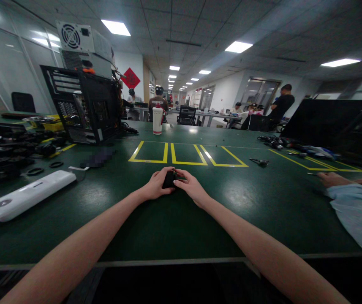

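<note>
Both of my arms reach forward over a dark green table [168, 219]. My left hand [157, 185] and my right hand [189, 185] meet at the middle of the table. Together they are closed around a small black object [169, 179], which rests on or just above the surface. Most of that object is hidden by my fingers, so I cannot make out what it is. Just beyond my hands, three yellow tape boxes [187, 154] are marked on the table.
A long white device [25, 200] lies at the left. Behind it stand an open black computer case [84, 105] and several dark round parts [6, 152]. A white bottle [157, 120] stands farther back. Another person's sleeve [355, 211] rests at the right. Cables and tools [278, 143] lie at back right.
</note>
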Demonstrator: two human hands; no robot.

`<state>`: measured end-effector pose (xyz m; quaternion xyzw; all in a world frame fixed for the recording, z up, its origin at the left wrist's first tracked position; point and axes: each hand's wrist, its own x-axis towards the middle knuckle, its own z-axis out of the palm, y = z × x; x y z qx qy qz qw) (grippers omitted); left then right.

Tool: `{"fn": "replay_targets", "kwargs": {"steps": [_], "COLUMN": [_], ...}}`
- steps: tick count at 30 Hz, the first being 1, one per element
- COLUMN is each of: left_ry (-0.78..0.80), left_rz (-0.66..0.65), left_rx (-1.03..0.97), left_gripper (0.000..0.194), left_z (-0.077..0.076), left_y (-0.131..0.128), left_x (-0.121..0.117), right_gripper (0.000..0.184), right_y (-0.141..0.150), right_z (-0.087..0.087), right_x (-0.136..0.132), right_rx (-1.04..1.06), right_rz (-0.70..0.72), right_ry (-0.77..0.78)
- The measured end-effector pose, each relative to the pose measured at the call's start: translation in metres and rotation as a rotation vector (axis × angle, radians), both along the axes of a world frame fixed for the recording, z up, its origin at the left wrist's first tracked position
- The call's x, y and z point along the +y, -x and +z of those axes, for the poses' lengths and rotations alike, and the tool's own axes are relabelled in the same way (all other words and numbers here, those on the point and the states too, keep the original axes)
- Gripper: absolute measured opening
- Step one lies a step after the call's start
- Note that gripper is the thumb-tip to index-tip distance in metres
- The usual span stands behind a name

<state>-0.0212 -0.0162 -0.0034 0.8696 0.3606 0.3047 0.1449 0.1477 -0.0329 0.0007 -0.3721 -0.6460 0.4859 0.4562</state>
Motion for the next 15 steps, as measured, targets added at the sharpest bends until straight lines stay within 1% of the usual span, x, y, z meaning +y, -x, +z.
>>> {"fn": "replay_targets", "kwargs": {"steps": [5,11,13,15], "left_ry": [-0.007,0.011,0.015,0.016], "left_rz": [-0.005,-0.001,-0.001,-0.002], "left_rx": [-0.006,-0.003,-0.005,-0.009], "left_gripper": [0.067,0.065,0.065,0.065], "left_z": [-0.0022,0.0027,0.0036,0.0036], "left_y": [0.0018,0.0013,0.0006,0.0001], "left_x": [0.0023,-0.0018,-0.0027,-0.0029], "right_gripper": [0.032,0.019,0.021,0.028], "right_y": [0.0008,0.0009,0.0005,-0.0001], "right_z": [0.0011,0.0056,0.0041,0.0016], "right_x": [-0.0018,-0.0066,-0.0045,-0.0016], "right_rx": [0.041,0.066,0.071,0.070], "right_rz": [0.015,-0.009,-0.023,-0.031], "right_ry": [-0.011,-0.044,-0.074,-0.080]}}
